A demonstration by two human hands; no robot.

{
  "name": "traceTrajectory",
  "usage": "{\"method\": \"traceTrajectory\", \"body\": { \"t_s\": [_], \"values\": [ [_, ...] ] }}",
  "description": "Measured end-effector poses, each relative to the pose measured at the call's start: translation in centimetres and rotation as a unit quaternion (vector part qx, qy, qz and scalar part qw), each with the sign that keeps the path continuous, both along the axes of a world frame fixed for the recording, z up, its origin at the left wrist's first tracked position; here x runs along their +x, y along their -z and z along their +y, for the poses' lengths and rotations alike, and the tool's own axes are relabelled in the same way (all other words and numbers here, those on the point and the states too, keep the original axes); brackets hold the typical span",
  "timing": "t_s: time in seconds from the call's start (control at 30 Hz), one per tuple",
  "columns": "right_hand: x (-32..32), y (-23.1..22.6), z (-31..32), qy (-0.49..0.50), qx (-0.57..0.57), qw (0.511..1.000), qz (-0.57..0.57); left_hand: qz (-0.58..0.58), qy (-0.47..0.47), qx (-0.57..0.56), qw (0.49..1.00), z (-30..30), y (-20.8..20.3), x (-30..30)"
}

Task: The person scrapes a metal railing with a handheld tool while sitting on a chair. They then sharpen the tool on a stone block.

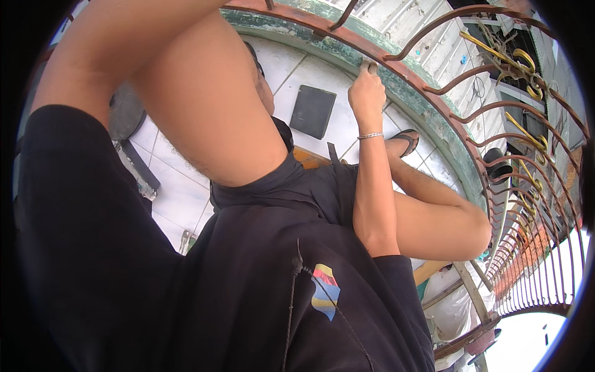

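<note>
At one o'clock, the right hand (367,93) was tightly curled at the green ledge (409,98), its contents indeterminable. The left hand's grip was unseen.

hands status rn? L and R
Left: cannot be told, its hand is out of frame.
Right hand: curled mostly closed, by the green wall; can't tell if it's holding anything.

L forearm's (130,34) cut off @ top edge, hiding L hand.
</note>
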State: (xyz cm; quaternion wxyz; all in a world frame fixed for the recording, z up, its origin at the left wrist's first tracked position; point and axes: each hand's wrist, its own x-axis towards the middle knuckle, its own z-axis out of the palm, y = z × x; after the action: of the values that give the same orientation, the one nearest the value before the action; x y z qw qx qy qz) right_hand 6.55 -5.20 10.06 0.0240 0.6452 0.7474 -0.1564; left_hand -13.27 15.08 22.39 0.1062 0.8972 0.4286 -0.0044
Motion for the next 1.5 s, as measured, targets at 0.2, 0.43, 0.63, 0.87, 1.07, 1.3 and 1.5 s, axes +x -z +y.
{"method": "traceTrajectory", "body": {
  "t_s": [0.2,0.43,0.63,0.87,1.07,1.3,1.5],
  "values": [
    [-0.8,-0.4,-0.6,0.009,-0.018,1.0,-0.008,0.005,-0.008,-0.015,1.0,-1.1,-0.1,-0.2],
    [-0.9,0.0,-1.3,0.012,0.01,1.0,0.004,0.003,-0.017,-0.014,1.0,-0.9,-0.3,-0.5],
    [-0.4,0.6,-0.1,-0.016,0.02,1.0,0.002,0.009,-0.013,-0.012,1.0,-0.2,-0.6,-0.2],
    [-1.3,0.1,1.5,0.035,-0.08,0.996,0.002,-0.007,0.022,0.013,1.0,0.2,0.4,-0.6],
    [-1.5,-0.1,-1.9,0.045,-0.017,0.998,0.028,-0.012,-0.01,0.009,1.0,-1.7,-0.1,-0.7],
    [-1.4,0.1,-0.3,0.061,-0.021,0.998,0.017,0.0,-0.013,0.005,1.0,-0.1,0.1,-0.8],
    [-0.7,0.3,-0.5,0.055,-0.012,0.998,-0.006,0.01,-0.012,-0.006,1.0,-1.2,-0.5,0.5]
  ]
}}
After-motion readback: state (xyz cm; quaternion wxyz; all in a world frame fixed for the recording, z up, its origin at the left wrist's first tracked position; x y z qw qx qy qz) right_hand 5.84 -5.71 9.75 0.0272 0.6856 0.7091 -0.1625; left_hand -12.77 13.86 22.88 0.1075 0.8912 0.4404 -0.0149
